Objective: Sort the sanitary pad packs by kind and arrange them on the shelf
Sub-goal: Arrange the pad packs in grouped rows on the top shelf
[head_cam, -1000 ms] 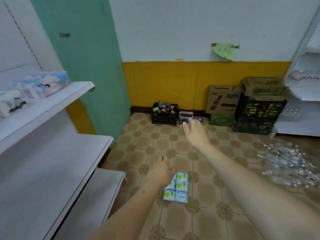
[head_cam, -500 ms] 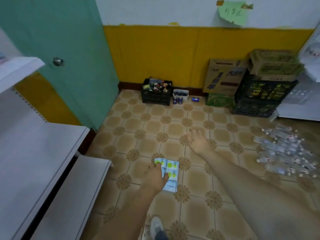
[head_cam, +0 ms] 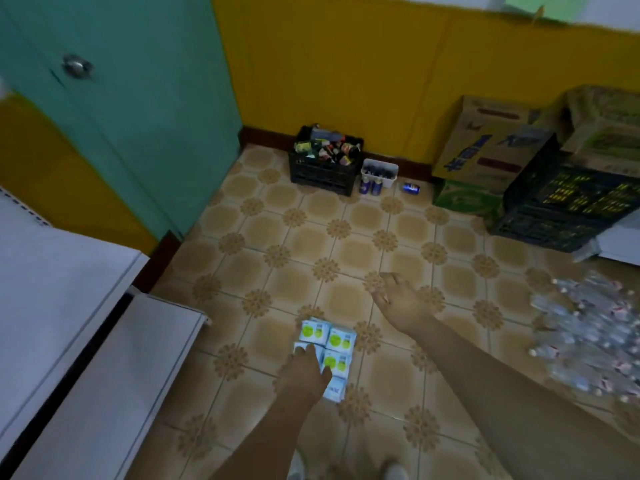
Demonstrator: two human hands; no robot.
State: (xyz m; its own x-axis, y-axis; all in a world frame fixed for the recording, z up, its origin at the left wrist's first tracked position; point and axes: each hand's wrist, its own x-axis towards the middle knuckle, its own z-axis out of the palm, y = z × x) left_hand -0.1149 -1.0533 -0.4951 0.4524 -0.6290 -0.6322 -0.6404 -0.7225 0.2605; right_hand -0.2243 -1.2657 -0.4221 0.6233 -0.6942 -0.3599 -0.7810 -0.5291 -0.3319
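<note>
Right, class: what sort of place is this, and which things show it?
Probably a small shop's stockroom: bare white shelves, cardboard cartons on crates, and shrink-wrapped bottles on the floor.

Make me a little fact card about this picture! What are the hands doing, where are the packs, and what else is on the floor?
packs: cluster of white sanitary pad packs with green circles, lying on the patterned tan floor tiles
left hand: left hand reaches down onto the near packs; grip unclear
right hand: right hand hangs open above the floor, holding nothing
shelf: white metal shelf boards, at the left
far wall: black plastic crate of small bottles, brown cardboard boxes
right side: heap of clear plastic bottles
</note>
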